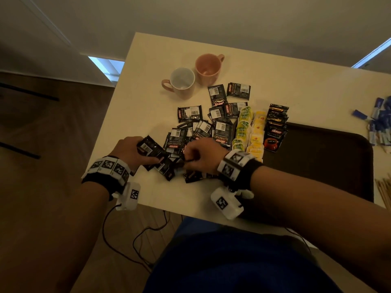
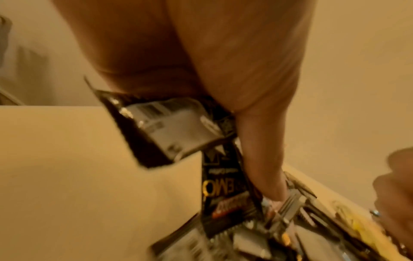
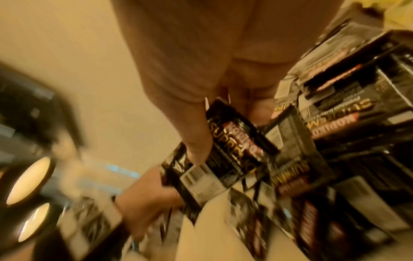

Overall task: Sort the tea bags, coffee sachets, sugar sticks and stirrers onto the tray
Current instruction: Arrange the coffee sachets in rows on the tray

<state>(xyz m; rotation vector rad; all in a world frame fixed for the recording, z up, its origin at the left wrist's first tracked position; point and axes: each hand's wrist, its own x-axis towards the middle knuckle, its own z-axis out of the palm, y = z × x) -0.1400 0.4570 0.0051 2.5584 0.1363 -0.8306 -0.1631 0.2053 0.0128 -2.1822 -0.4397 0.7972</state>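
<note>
Black coffee sachets lie scattered over the cream table. My left hand grips a small stack of them, thumb on top; the left wrist view shows that stack under the palm. My right hand sits just right of it and pinches one coffee sachet between thumb and fingers, low over the pile. Green tea bags and yellow tea bags lie in rows by the left rim of the dark tray. A stack of coffee sachets lies beside the tea bags.
A white-lined mug and a pink mug stand behind the sachets. Blue sugar sticks are heaped at the far right, with wooden stirrers nearer me. The table's near edge runs just under my wrists.
</note>
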